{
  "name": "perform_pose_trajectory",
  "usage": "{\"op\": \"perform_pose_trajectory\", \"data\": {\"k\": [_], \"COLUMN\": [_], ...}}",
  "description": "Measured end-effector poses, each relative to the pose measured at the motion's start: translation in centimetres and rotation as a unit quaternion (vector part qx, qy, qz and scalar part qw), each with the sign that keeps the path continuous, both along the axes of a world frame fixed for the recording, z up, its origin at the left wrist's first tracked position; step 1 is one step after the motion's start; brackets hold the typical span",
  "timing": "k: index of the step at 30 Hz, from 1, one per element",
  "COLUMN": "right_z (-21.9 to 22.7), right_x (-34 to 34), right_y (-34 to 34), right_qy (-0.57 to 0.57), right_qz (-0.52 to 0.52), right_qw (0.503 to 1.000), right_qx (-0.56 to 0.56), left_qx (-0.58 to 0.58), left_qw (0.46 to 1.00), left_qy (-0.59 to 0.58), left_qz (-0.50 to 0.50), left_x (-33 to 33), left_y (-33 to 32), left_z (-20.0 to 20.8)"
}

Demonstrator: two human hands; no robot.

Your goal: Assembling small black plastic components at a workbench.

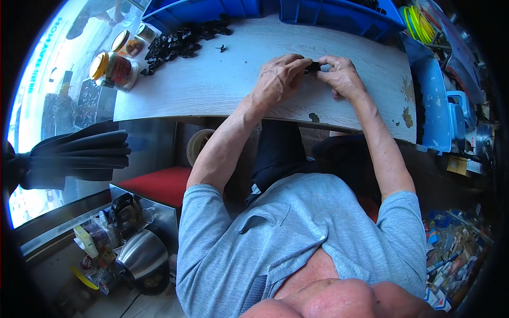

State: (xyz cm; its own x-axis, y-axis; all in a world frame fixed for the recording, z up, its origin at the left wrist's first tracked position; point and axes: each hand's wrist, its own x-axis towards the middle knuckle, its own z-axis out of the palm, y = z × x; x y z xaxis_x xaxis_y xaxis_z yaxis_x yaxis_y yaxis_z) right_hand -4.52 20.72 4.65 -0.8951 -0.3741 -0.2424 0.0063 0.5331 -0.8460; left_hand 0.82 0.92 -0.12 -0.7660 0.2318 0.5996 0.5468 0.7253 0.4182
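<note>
Both my hands meet over the white wood-grain table point(222, 90), near its middle. Between them is a small black part point(313, 67), dark and too small to tell its kind. My left hand point(281, 77) pinches it from the left, fingers curled and thumb hidden. From the other side my right hand point(340, 76) grips it between thumb and forefinger, the other fingers folded in. A single small black piece point(221, 48) lies alone on the table to the left. Farther left a heap of similar black pieces point(177, 44) spreads along the table's far side.
Two blue bins point(339, 24) point(204, 9) stand along the far edge. Jars with yellow lids point(117, 70) stand at the left corner. A light blue container point(435, 100) borders the right side, with a yellow cable coil point(419, 25) behind it. A steel kettle point(142, 254) sits lower left.
</note>
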Motion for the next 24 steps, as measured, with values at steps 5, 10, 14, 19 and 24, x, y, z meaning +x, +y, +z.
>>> {"op": "perform_pose_trajectory", "data": {"k": [5, 10, 14, 19, 24], "right_z": [-0.5, -0.4, -0.4, 0.2, -0.7], "right_x": [0.1, -0.3, -0.1, 0.5, 0.5], "right_y": [-0.1, 0.2, 0.0, -0.1, 0.2], "right_qy": [0.008, -0.003, 0.009, 0.042, 0.073], "right_qz": [0.003, 0.012, 0.022, 0.011, -0.009], "right_qw": [1.0, 1.0, 1.0, 0.999, 0.997], "right_qx": [-0.019, 0.015, 0.009, 0.017, -0.006], "left_qx": [-0.074, -0.144, -0.155, -0.056, -0.135], "left_qw": [0.997, 0.988, 0.986, 0.976, 0.934], "left_qy": [-0.021, -0.051, -0.035, 0.038, -0.128], "left_qz": [0.008, 0.036, 0.046, 0.208, 0.304], "left_x": [0.2, 1.4, 1.8, 1.0, 1.8], "left_y": [0.1, 0.8, 0.4, -3.3, -9.5], "left_z": [-0.1, 0.6, 0.4, 0.5, 1.2]}}
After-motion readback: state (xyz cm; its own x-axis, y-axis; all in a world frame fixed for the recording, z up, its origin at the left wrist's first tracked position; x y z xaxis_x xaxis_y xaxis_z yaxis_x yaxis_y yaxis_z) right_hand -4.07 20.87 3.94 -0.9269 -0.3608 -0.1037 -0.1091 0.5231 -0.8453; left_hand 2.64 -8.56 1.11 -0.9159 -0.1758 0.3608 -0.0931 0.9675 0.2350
